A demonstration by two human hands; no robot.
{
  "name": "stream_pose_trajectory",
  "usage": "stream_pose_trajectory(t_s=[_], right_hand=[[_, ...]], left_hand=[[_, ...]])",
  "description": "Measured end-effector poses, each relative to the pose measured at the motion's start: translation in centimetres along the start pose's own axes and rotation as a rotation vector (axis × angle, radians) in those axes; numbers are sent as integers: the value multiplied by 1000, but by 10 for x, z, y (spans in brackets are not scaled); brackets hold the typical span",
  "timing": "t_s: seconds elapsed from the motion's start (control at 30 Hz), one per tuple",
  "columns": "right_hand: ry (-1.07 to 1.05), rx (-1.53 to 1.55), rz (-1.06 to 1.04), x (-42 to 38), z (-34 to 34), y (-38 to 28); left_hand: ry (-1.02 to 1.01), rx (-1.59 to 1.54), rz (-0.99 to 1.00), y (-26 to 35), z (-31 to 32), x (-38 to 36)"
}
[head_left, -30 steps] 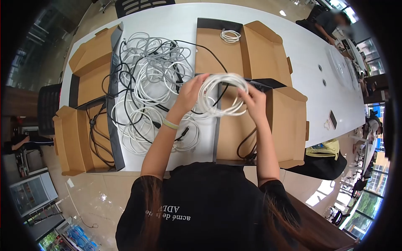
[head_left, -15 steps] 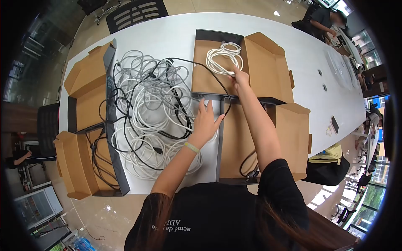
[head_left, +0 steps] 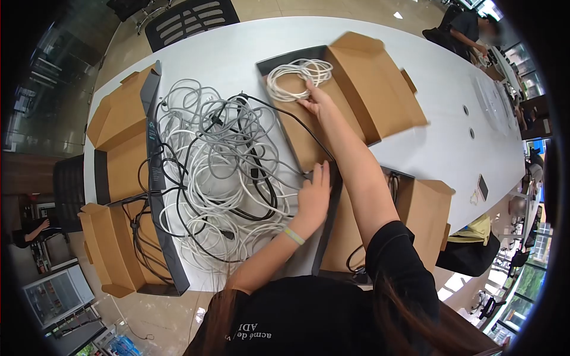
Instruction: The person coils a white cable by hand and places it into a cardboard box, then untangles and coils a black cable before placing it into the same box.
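Note:
A coiled white cable (head_left: 285, 94) lies in the left part of the upper right open box (head_left: 380, 89), which stands at an angle. My right hand (head_left: 313, 99) is closed on the coil's near side. My left hand (head_left: 314, 193) touches the near edge of that box, its fingers extended and somewhat apart. A black cable (head_left: 297, 118) runs from the pile across the box toward that corner. Left of my left hand, a large tangle of white and grey cables (head_left: 219, 160) with black ones covers the table.
Open boxes stand at the left (head_left: 127, 160), lower left (head_left: 110, 249) and lower right (head_left: 421, 207), the lower two holding black cables. A phone (head_left: 483, 187) lies on the white table (head_left: 439, 154). Another person (head_left: 466, 29) works at the upper right.
The upper right box has turned and its near end has shifted right. My right hand and the white coil have moved left, and my left hand has moved right to the box's edge.

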State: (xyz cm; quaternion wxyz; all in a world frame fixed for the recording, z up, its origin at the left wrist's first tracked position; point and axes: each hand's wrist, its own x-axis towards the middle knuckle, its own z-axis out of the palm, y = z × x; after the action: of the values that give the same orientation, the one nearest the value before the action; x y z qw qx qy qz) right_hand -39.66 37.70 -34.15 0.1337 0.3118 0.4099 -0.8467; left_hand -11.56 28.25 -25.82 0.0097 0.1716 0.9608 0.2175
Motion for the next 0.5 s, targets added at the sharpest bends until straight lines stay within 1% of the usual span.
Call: stream_pose_trajectory(t_s=[0.03, 0.07, 0.13, 0.17, 0.2, 0.27, 0.33, 0.37, 0.4, 0.43, 0.47, 0.5], right_hand=[[-24, -48, 18, -6, 7, 5], [-76, -176, 22, -14, 11, 11], [-56, -583, 40, -34, 11, 15], [-56, -743, -8, -42, 7, 16], [-55, -748, -2, -49, 4, 16], [-164, -992, -12, -62, 2, 7], [-171, -1000, 12, -75, 2, 5], [91, -1288, -530, -84, -1, 11], [376, -1508, -1097, -89, -3, 16], [201, -1533, -1159, -94, -6, 13], [198, -1533, -1161, -91, -6, 16], [171, -1654, -1279, -77, -12, 25]], left_hand=[[-6, 0, -2, 0, 0, -1], [-13, -7, 27, 1, 1, -3], [-17, -26, 51, 4, -3, -4], [-11, -108, 75, -1, -7, -4], [-5, -188, 100, -5, -11, -5], [16, -200, 100, -12, -7, -7], [116, -265, 6, -18, 1, -5], [161, -263, -26, -20, 5, -5], [166, -263, -28, -22, 6, -5], [158, -280, -19, -25, 7, -6], [150, -297, -10, -29, 8, -7], [151, -297, -14, -32, 4, -10]])
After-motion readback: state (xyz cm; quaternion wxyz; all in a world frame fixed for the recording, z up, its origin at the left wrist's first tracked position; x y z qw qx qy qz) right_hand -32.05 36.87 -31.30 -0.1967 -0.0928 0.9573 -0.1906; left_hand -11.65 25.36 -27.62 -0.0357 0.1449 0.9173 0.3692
